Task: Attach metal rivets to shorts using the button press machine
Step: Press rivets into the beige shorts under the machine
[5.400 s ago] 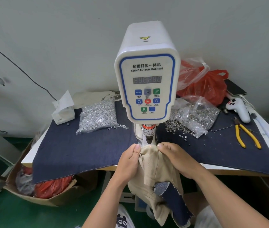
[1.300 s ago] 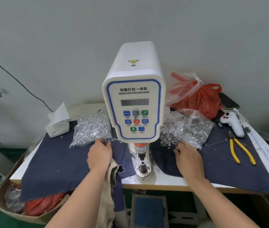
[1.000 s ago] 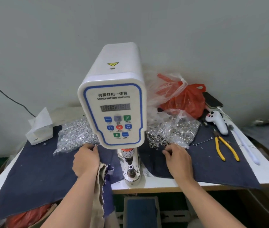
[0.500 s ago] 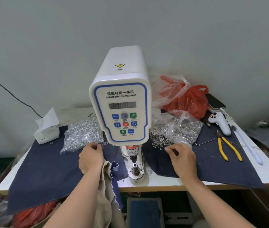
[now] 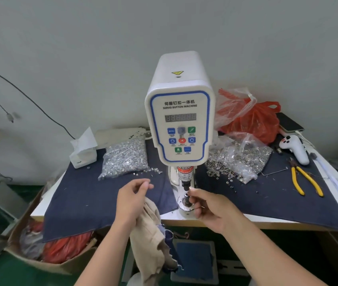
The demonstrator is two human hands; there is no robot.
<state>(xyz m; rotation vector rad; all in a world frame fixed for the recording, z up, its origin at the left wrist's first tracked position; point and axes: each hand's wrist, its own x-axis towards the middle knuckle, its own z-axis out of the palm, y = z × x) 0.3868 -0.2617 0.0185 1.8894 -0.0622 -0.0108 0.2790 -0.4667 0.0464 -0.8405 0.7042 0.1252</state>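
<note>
My right hand point(image 5: 211, 209) pinches a rivet at the die point(image 5: 186, 200), my left point(image 5: 132, 200) pinches another with the shorts point(image 5: 153, 230) draped beneath; I should seat each squarely, fingers clear.

White, blue-trimmed machine point(image 5: 179, 112); beige shorts point(image 5: 150, 228); navy cloth point(image 5: 93, 195); yellow-handled pliers point(image 5: 304, 180).

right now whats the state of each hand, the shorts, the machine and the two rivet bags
left hand: raised, thumb and fingertips pinched together, shorts draped under the wrist
right hand: fingertips at the lower die
shorts: hanging off the table edge, not under the press
servo button machine: upright, nothing between punch and lower die
left bag of rivets: open, a few spilled
right bag of rings: open, rings spilled
</note>
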